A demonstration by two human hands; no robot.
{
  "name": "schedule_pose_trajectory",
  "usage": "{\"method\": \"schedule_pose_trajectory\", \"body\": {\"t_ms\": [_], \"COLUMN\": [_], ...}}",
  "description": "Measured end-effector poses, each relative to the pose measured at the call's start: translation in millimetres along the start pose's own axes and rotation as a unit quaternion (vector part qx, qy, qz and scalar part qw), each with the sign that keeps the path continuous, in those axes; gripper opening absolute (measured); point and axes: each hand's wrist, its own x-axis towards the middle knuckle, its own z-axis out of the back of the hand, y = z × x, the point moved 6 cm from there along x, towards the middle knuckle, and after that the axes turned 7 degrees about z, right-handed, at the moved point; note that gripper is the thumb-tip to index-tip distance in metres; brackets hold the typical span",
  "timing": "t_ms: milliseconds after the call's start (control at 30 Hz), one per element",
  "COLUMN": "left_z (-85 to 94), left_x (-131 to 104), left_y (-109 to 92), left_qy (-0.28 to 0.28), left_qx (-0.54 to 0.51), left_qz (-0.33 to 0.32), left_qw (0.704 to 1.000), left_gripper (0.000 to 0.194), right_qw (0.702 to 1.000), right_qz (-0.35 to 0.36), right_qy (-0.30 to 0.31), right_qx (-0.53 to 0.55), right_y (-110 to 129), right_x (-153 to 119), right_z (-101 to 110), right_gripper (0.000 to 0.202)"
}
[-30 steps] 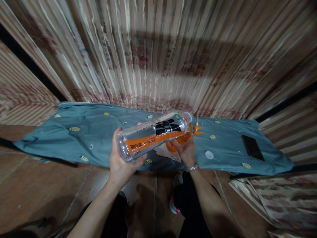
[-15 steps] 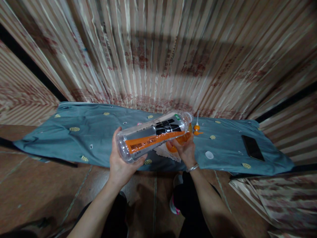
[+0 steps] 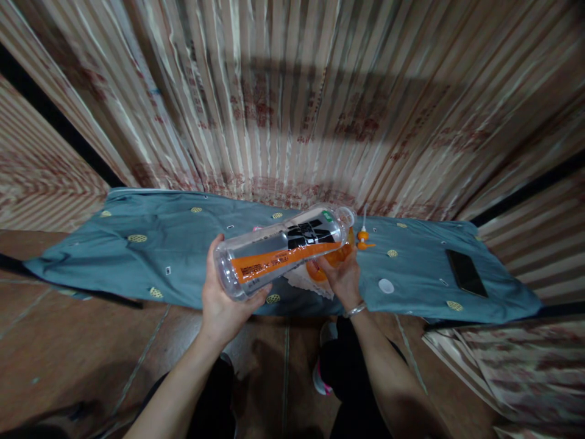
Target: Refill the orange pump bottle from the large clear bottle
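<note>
My left hand is wrapped round the base of a large clear plastic bottle with an orange and black label. The bottle lies tilted, its neck pointing up to the right. Behind that neck is an orange bottle, gripped by my right hand; much of it is hidden by the clear bottle and my fingers. Whether liquid passes between the two cannot be made out. An orange pump head with a white tube rests just right of them. A crumpled white tissue is beneath the orange bottle.
A teal cloth with yellow pineapple prints covers the narrow table. On its right part lie a white round disc and a black phone. Striped curtains hang behind, and dark poles slant at both sides.
</note>
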Motion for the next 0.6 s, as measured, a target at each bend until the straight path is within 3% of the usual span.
{"method": "schedule_pose_trajectory", "body": {"t_ms": [600], "left_z": [0.7], "left_x": [0.3], "left_y": [0.6], "left_qy": [-0.001], "left_qx": [0.000], "left_qz": [-0.032], "left_qw": [0.999], "left_gripper": [0.111], "right_qw": [1.000], "right_qz": [0.002], "right_qy": [-0.009], "right_qx": [-0.006], "right_y": [2.0], "right_x": [0.5], "right_z": [0.2], "right_gripper": [0.079]}}
